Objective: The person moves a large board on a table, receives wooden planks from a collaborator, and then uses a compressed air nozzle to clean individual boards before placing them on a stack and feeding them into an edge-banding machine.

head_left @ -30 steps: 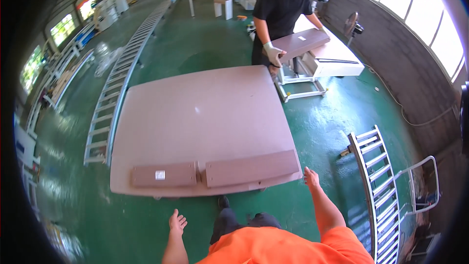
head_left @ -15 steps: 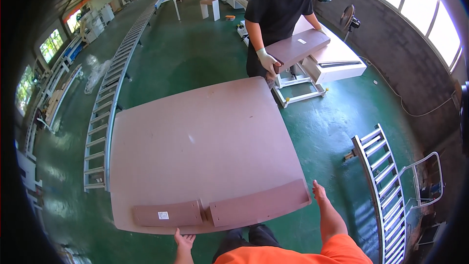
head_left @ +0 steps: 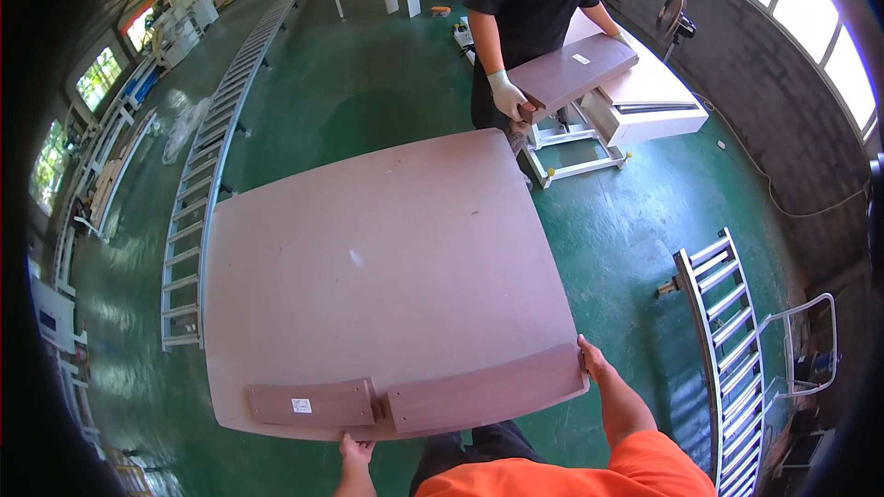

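In front of me lies a large flat pinkish-brown board [head_left: 387, 258]. Along its near edge rest two brown panels: a shorter panel [head_left: 331, 404] with a white label, and a longer panel [head_left: 488, 390] reaching the right corner. My left hand [head_left: 357, 448] holds the board's near edge below the shorter panel, some fingers hidden by the edge. At the right edge, by the end of the longer panel, my right hand [head_left: 594, 358] is closed on the board's side. Whether it also touches that panel is hard to tell.
Beyond the far right corner a co-worker [head_left: 529, 18] in white gloves holds a brown panel [head_left: 575, 74] over a white-framed stand [head_left: 580, 161]. Roller conveyors run along the left [head_left: 193, 193] and stand at the right [head_left: 723, 340]. A fan [head_left: 674, 18] is by the wall.
Both my hands have come against the board's edges, the right one from clear of it. The view has shifted slightly. The co-worker still holds the brown panel.
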A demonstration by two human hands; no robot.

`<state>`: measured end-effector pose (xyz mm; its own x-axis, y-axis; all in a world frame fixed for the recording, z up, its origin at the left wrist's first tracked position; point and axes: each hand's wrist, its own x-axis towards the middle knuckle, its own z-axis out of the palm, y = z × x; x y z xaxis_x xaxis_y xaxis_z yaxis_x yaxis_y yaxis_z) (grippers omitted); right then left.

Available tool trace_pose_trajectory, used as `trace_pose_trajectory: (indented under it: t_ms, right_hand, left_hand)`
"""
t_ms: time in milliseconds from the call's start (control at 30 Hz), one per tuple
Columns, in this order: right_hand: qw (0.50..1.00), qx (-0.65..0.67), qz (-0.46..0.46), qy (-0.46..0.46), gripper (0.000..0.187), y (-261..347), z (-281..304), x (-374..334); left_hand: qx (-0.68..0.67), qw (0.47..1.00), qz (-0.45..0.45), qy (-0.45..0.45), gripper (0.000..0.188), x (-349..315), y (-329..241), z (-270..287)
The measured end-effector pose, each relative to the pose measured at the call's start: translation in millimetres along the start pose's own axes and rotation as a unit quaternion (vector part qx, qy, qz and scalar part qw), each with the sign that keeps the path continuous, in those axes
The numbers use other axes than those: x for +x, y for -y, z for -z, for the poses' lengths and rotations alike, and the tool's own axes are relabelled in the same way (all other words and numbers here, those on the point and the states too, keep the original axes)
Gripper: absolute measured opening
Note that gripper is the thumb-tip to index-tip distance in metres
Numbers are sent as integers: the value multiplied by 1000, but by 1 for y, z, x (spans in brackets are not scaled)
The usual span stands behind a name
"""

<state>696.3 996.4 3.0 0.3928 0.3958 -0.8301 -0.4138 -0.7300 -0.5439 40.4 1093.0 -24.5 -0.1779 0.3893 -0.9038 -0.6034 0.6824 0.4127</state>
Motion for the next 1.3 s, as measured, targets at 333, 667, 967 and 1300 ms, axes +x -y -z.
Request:
trace_pose_trajectory:
  t_ms: [333,667,967,1300]
  right_hand:
    - [999,38,9,25,79,-1,-7,-40]
    - [993,72,12,-94,81,-116,91,-115]
    - [984,86,-20,-154,80,-241,82,-242]
    - [986,63,-35,-149,77,-295,56,-300]
  left_hand:
    - [-31,996,-49,64,50,10,4,33]
    - [-18,993,-52,101,50,10,8,14]
    - [-27,991,-65,115,49,29,14,35]
    - [-59,989,-55,127,52,33,26,71]
